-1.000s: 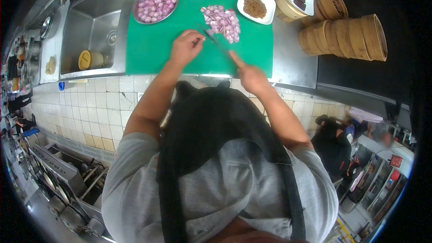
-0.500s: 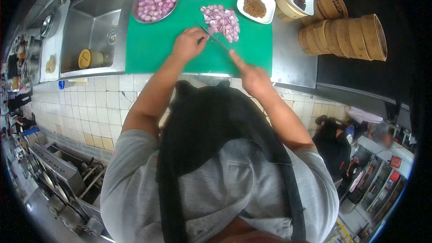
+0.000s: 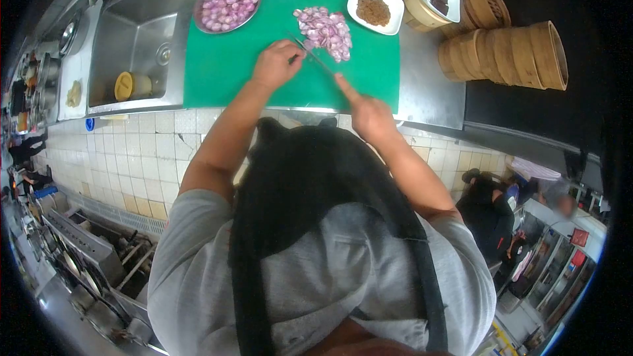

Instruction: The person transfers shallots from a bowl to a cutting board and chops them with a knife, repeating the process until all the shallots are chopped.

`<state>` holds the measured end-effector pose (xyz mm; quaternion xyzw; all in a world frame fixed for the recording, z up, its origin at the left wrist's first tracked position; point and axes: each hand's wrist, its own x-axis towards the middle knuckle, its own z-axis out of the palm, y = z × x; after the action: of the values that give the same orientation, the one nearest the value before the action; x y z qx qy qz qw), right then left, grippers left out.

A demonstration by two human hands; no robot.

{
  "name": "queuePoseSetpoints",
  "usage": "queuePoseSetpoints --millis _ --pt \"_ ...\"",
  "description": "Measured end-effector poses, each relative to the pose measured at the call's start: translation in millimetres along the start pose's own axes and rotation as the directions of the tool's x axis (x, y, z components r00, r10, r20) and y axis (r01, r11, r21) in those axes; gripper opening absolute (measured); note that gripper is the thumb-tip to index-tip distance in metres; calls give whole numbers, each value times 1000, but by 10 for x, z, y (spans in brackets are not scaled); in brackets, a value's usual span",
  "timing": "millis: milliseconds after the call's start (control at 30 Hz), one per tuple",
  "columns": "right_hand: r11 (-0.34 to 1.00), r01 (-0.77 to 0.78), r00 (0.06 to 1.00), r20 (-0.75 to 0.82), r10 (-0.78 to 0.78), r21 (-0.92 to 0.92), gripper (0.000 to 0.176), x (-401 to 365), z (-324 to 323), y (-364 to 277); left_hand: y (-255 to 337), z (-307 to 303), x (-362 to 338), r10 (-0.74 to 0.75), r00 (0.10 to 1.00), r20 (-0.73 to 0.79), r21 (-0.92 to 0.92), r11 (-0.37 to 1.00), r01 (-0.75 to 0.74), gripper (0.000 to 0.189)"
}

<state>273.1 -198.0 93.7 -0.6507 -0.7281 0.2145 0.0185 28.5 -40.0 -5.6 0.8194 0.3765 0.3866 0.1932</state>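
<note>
My right hand (image 3: 371,117) is wrapped around the handle of a knife (image 3: 321,63), with its index finger stretched along the top of the blade. The blade slants up and left across the green cutting board (image 3: 231,72). Against the blade's left side, my left hand (image 3: 279,64) has its fingers curled in a pinch on a shallot, mostly hidden by the fingertips. Just beyond the blade lies a pile of sliced shallots (image 3: 328,31). Peeled whole shallots (image 3: 231,5) fill a round metal bowl (image 3: 200,22) at the board's far left corner.
A white dish (image 3: 397,23) of brown minced food (image 3: 373,10) sits at the board's far right corner. Bamboo steamers (image 3: 501,56) are stacked farther right. To the left is a steel sink (image 3: 132,29) holding a yellow-lidded container (image 3: 125,86). Another person (image 3: 488,217) is behind at right.
My right hand and the knife have shifted very slightly left. The left hand stays nearly in place, and the shallot pile looks the same.
</note>
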Motion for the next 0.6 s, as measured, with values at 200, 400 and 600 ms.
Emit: queuePoseSetpoints --millis 200,400,600 --pt "999 29 999 -17 -28 21 88 9 38 -10 8 -13 2 13 1000 -22 17 1000 -13 8" --pt "999 25 1000 -4 -25 28 87 1 87 23 -14 10 1 25 1000 -18 -13 1000 -26 9" --pt "996 80 995 -70 -77 31 86 -38 131 44 -34 31 -4 23 1000 -1 -6 1000 -23 10"
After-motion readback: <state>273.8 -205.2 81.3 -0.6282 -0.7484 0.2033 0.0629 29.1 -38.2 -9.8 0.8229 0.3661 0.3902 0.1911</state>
